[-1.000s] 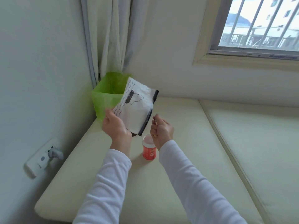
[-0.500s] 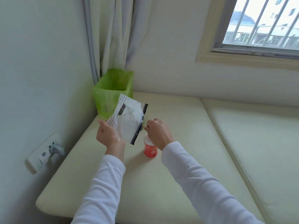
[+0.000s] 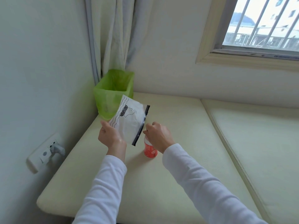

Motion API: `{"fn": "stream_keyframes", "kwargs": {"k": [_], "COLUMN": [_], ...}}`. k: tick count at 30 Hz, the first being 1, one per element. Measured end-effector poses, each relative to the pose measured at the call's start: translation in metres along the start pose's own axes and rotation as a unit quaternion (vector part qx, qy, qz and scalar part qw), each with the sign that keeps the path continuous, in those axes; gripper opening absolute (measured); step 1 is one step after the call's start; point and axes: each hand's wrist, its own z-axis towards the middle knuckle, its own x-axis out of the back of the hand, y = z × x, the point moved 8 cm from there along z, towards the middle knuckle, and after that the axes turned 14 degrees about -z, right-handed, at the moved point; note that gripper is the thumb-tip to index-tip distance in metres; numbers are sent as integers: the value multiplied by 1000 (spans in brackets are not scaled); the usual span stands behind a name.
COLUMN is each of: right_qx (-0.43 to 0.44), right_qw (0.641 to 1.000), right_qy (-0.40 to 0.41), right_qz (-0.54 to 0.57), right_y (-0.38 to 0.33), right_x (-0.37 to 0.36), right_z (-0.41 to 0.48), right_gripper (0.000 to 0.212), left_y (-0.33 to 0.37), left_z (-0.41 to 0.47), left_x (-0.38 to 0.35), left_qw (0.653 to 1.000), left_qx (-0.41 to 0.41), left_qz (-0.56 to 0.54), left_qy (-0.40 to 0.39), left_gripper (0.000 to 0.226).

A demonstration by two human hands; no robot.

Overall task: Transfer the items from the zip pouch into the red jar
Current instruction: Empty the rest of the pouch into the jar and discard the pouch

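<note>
We see a cream bench (image 3: 178,126) carrying the red jar (image 3: 150,151), with a green bin (image 3: 111,92) behind it. The left hand (image 3: 110,136) pinches the white zip pouch (image 3: 129,122) just above and left of the jar. The right hand (image 3: 159,136) hovers over the jar's mouth, fingers (image 3: 148,129) curled together; what they hold we cannot tell.

A green bin (image 3: 113,92) is set at the back left corner of the cream cushion (image 3: 169,167). Behind the bin a pale curtain (image 3: 113,34) is hung. A wall socket (image 3: 47,153) is fixed left of the cushion, and a barred window (image 3: 262,25) is seen above its right side.
</note>
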Motion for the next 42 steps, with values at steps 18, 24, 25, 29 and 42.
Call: {"fn": "stream_keyframes", "kwargs": {"k": [18,24,25,29,42], "right_qx": [-187,-222,-209,-170,-94], "right_qw": [882,839,850,887,943], "right_qy": [114,125,118,90,115], "right_qz": [417,481,468,419,298], "right_y": [31,28,25,15,8], "right_x": [4,-5,-4,-5,-9], "right_z": [5,11,12,15,12], "right_gripper": [34,29,27,21,23], "left_y": [-3,-4,-5,-7,-8], "left_z": [4,6,7,9,7], "left_x": [8,11,11,10,11], "left_qw": [1000,999,999,999,999], "left_qx": [3,-9,-9,-12,-13], "left_qz": [10,24,26,32,36], "left_qy": [21,22,21,22,28], "left_gripper": [38,38,38,36,35]}}
